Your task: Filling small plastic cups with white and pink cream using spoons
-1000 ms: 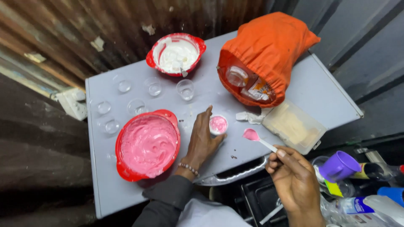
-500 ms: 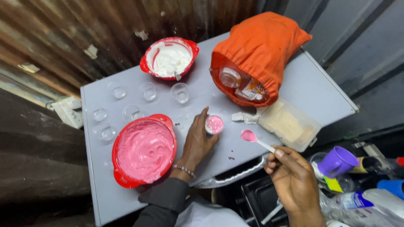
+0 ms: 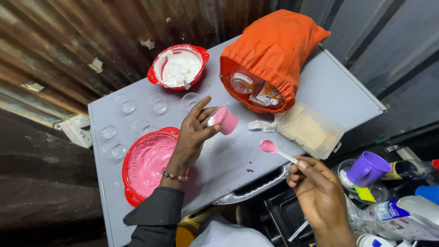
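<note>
Two hands busy: left hand (image 3: 194, 132) clasping small cup (image 3: 225, 120) of pink mix, tipped toward three o'clock (mouth offered to spoon), right hand (image 3: 318, 192) pinching pink-loaded spoon (image 3: 274, 150) at cup's five o'clock, above grey table (image 3: 228, 160).

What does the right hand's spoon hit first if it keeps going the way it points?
Probably the small pink cup in the left hand. The right hand aims its spoon up-left toward it; depth is unclear.
</note>
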